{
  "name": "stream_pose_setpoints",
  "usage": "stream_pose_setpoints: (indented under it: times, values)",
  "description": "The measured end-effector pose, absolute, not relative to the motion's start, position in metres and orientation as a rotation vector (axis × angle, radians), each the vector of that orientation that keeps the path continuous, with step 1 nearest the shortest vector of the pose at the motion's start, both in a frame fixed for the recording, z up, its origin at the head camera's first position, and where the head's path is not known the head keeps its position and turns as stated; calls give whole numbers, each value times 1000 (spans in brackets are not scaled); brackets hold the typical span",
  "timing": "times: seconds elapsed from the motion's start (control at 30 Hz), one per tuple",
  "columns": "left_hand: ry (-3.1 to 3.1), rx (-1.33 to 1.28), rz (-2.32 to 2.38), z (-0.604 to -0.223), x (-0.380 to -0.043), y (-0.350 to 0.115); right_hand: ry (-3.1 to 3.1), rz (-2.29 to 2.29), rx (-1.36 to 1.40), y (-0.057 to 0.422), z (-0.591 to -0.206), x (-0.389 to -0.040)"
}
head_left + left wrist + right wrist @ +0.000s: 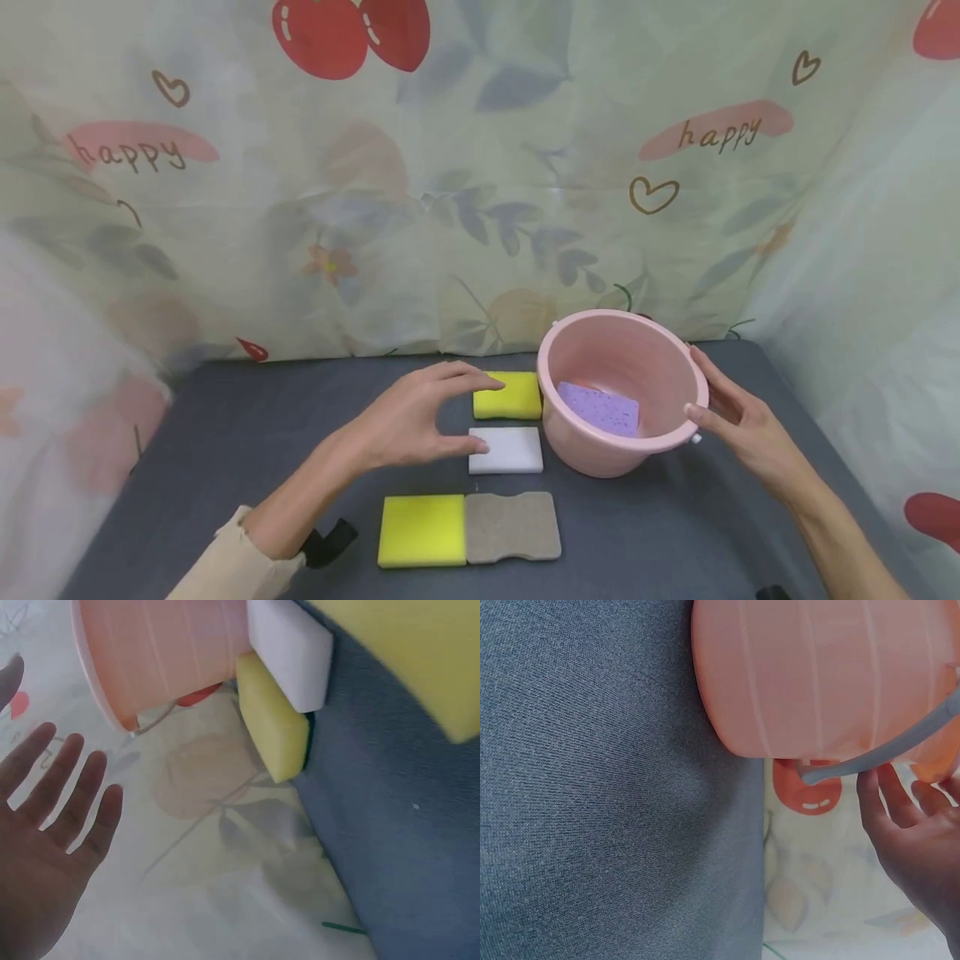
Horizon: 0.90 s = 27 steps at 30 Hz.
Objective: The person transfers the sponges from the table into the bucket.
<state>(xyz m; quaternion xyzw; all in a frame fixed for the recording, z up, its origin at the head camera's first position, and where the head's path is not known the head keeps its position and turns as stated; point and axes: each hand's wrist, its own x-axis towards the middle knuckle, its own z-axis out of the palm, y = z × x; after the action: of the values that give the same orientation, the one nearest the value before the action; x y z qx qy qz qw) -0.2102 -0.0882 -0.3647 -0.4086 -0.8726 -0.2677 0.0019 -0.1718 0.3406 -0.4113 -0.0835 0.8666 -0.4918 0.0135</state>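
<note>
My right hand grips the pink bucket at its right rim, thumb on the rim and fingers around the outside. The bucket tilts slightly toward me. Inside it lies a speckled purple sponge, with a bit of orange showing behind. My left hand is held out left of the bucket, thumb and fingers spread, nothing between them. In the head view its fingertips overlap a yellow sponge and a white sponge. The left wrist view shows the palm with fingers apart.
Nearer me, another yellow sponge lies against a grey sponge with wavy sides. Everything stands on a dark cloth-covered table. A printed curtain hangs behind and at both sides. The bucket's grey handle hangs along its side.
</note>
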Motion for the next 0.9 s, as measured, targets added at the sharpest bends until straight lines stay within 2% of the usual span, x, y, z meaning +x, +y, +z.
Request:
stream_pose_setpoints:
  times: [0.4, 0.9]
  values:
    - [-2810, -1176, -758, -381, -186, -125, 2673, -1585, -277, 341, -412, -172]
    - [-2909, -1113, -799, -425, -150, -161, 2675, -1585, -281, 341, -413, -170]
